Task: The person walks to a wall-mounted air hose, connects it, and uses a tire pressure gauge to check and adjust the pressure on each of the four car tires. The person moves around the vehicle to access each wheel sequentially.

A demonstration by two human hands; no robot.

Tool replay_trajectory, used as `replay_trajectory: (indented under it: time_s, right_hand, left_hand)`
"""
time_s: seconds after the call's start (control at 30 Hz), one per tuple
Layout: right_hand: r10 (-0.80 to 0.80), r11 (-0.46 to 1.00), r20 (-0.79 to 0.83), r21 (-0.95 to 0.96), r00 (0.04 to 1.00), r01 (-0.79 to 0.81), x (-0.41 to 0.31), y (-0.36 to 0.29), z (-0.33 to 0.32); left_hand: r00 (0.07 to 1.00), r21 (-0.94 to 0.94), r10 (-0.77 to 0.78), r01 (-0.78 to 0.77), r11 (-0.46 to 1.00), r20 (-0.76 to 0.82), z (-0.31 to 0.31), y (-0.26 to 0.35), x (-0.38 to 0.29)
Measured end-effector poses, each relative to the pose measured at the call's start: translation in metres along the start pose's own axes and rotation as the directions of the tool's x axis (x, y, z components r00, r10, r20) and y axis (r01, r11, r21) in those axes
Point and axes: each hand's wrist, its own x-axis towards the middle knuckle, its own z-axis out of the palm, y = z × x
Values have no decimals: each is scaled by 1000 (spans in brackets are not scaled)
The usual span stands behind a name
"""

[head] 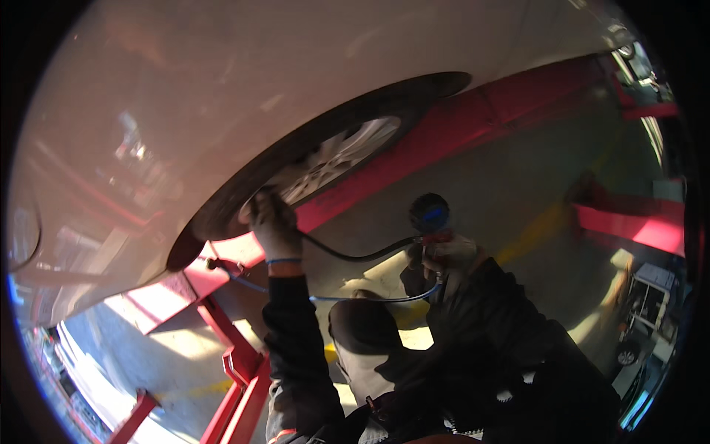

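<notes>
A gloved left hand (273,225) of mine is at the lower left of a car wheel (333,161), its fingers closed around the end of a black air hose (346,258); the hose tip is hidden by the fingers. The hose runs to a tire inflator with a round digital gauge (429,213), which my gloved right hand (450,252) grips by its red body. A blue air line (383,300) joins the inflator from below and passes behind my left forearm. The wheel has a silver multi-spoke rim and sits inside the wheel arch.
The light-coloured car body (222,94) fills the upper left. A long red lift beam (471,119) runs beneath it. Red lift parts (238,372) stand at lower left, another red beam (632,225) at right. A wheeled cart (649,299) is at the right edge.
</notes>
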Motion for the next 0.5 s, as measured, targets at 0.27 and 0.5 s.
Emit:
replay_trajectory:
  time_s: [0.27, 0.5]
  right_hand:
    - [-477, 863, -24, -201, 879, 463, 108, -26, -80]
    - [-546, 838, -278, -171, 790, 519, 91, -12, -29]
  left_hand:
    - [884, 378, 456, -390, 839, -99, 8, -25, 15]
    - [757, 523, 638, -603, 602, 139, -21, -45, 43]
